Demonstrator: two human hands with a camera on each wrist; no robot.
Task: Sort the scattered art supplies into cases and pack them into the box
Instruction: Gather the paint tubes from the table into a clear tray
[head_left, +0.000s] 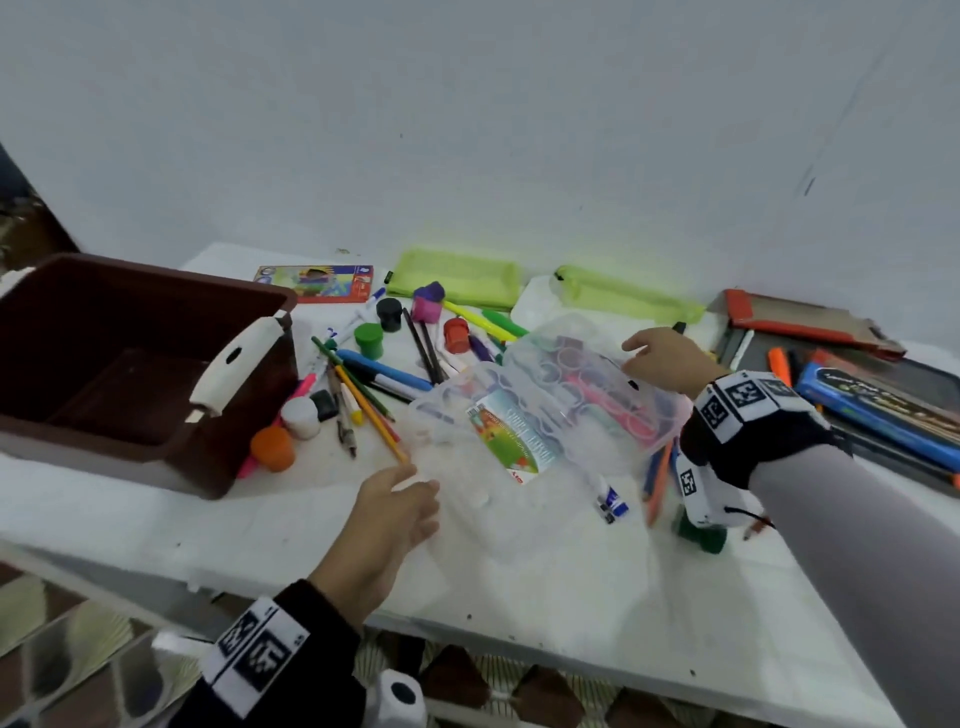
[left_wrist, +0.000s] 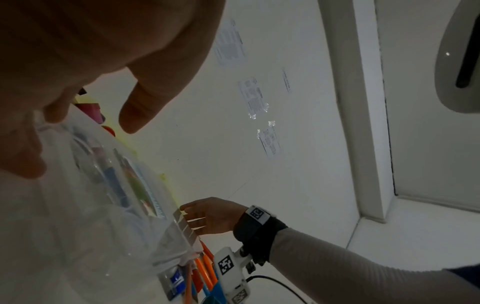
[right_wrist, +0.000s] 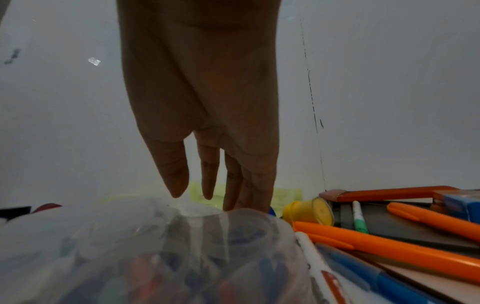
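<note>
A clear plastic paint case (head_left: 545, 415) lies open in the middle of the white table, with a colourful label and bright pots showing through it. My left hand (head_left: 400, 499) hovers at its near left corner with fingers relaxed and holds nothing; in the left wrist view the fingers (left_wrist: 135, 111) hang loosely above the case (left_wrist: 103, 205). My right hand (head_left: 660, 358) reaches over the far right edge, straight fingers (right_wrist: 202, 164) touching the case (right_wrist: 155, 246) rim. The empty brown box (head_left: 171, 273) stands at the left.
Loose paint pots (head_left: 369, 340), pencils and markers (head_left: 363, 400) lie scattered between box and case. Two green pencil cases (head_left: 457, 280) sit by the wall. Pencil tins (head_left: 872, 410) and orange markers (right_wrist: 376, 244) crowd the right. A dark green pot (head_left: 701, 535) sits under my right wrist.
</note>
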